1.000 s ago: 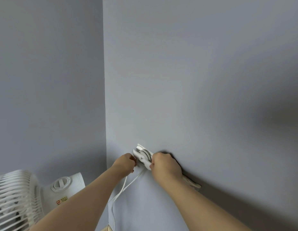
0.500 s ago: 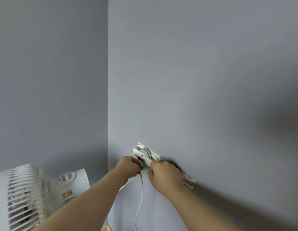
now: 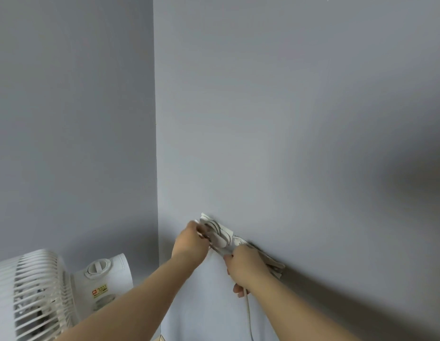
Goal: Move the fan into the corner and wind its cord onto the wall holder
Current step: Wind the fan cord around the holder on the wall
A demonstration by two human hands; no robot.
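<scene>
Change over one second. The left hand (image 3: 189, 241), formerly just below and left of the wall holder (image 3: 217, 232), now rises to its left edge, fingers at the wound turns. The right hand (image 3: 248, 267), formerly against the holder, now sits lower and to its right, closed around the cord (image 3: 249, 316), which now hangs from this fist rather than beneath the left hand.

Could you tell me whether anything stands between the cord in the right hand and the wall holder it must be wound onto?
Nothing visible does. The right hand grips the cord just below the wall holder, and only bare wall lies between them. The left hand is at the holder's left side, not across the cord's path.
</scene>
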